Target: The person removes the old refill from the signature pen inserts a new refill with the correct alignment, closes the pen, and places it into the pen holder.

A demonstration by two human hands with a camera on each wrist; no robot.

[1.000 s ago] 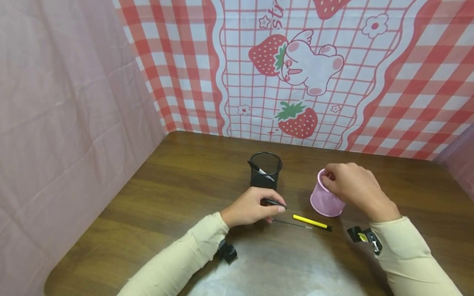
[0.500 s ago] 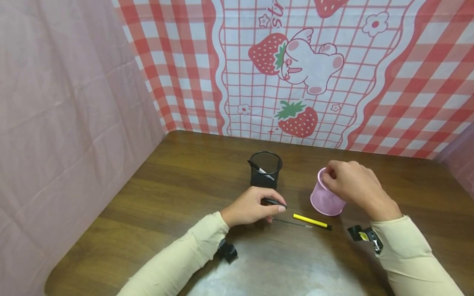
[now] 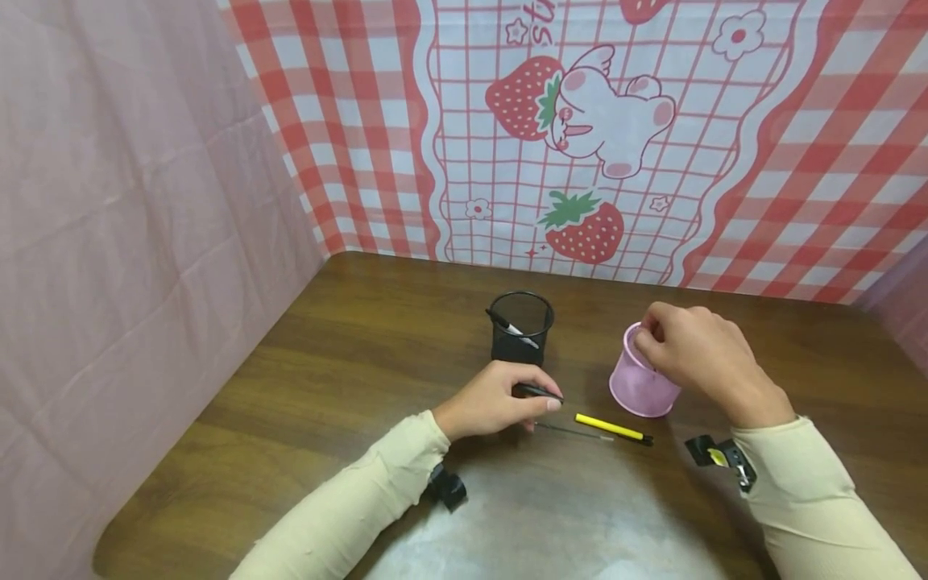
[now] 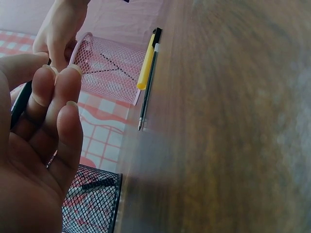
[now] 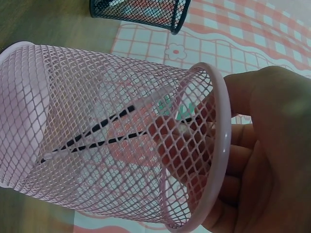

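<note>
My left hand (image 3: pixel 496 399) pinches a slim black pen (image 3: pixel 535 391) between thumb and fingers, just in front of the black mesh pen cup (image 3: pixel 518 350). A pink mesh pen cup (image 3: pixel 641 392) stands to the right, with the fingers of my right hand (image 3: pixel 706 354) inside its mouth. Through the mesh in the right wrist view, two thin dark pen refills (image 5: pixel 114 141) lean in the cup. Thumb and fingertips pinch the top of one. On the table between the hands lie a bare pen refill (image 4: pixel 148 90) and a yellow pen barrel (image 3: pixel 607 426) with a black end.
A black-and-white marker (image 3: pixel 513 330) leans inside the black cup. The brown wooden table (image 3: pixel 290 387) is bounded by a red checked strawberry cloth (image 3: pixel 377 161) behind and a pale pink curtain (image 3: pixel 145 242) at the left.
My right hand has risen very slightly at the pink cup's mouth. The head view has tilted down a little. My left hand keeps its hold on the black pen.
</note>
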